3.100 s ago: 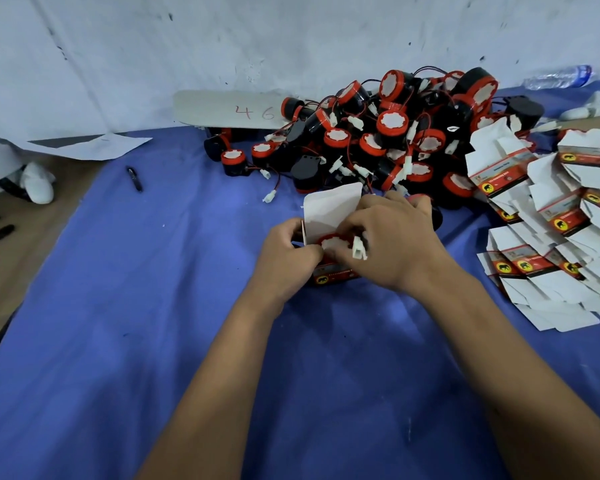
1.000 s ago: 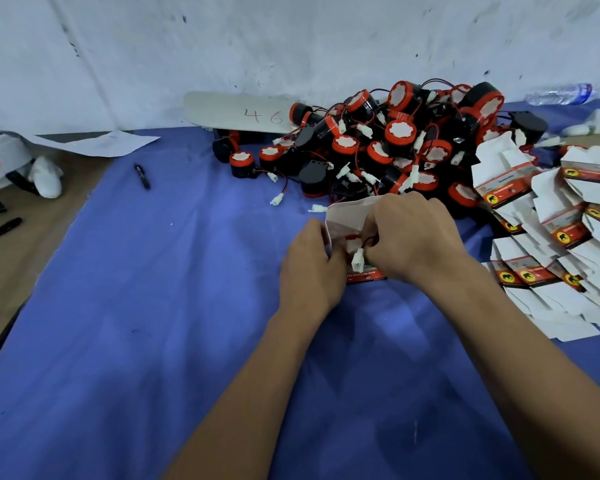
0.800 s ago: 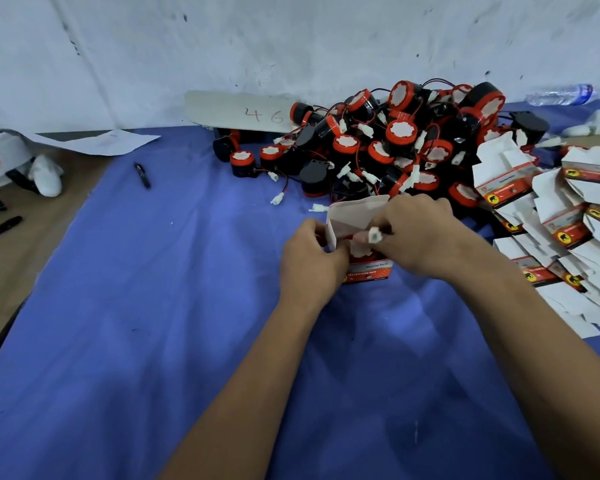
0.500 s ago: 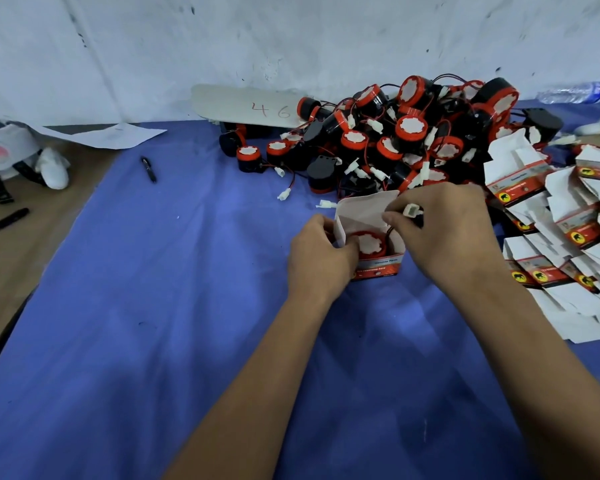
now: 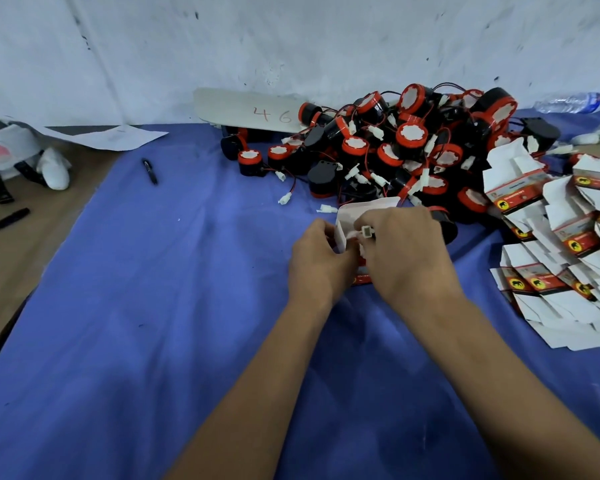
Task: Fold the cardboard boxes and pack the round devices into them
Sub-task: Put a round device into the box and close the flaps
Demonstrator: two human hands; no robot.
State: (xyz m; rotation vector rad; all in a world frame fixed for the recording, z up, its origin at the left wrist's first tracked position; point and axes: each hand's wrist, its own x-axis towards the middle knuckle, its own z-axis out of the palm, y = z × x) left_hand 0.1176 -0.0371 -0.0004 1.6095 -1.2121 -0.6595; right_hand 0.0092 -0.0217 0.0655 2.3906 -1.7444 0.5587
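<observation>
A small red and white cardboard box (image 5: pixel 347 219) stands on the blue cloth with its white top flap raised. My left hand (image 5: pixel 317 265) grips its left side. My right hand (image 5: pixel 404 252) covers the box's right side and pinches a white plug (image 5: pixel 365 232) over the box mouth. The round device inside the box is hidden by my hands. Behind lies a pile of black and red round devices (image 5: pixel 392 150) with red wires and white plugs. Flat unfolded boxes (image 5: pixel 555 244) lie heaped at the right.
A black pen (image 5: pixel 150 171) lies on the blue cloth (image 5: pixel 136 289) at the left. A grey board marked 46 (image 5: pixel 246 110) leans at the wall. A plastic bottle (image 5: pixel 568 102) lies far right. A white sheet of paper (image 5: pixel 115 138) and a second pen (image 5: pixel 4 221) sit on the brown surface at left.
My right hand has brought the white plug down from above the box's right edge to over the box mouth, and now hides the round device that showed inside the box.
</observation>
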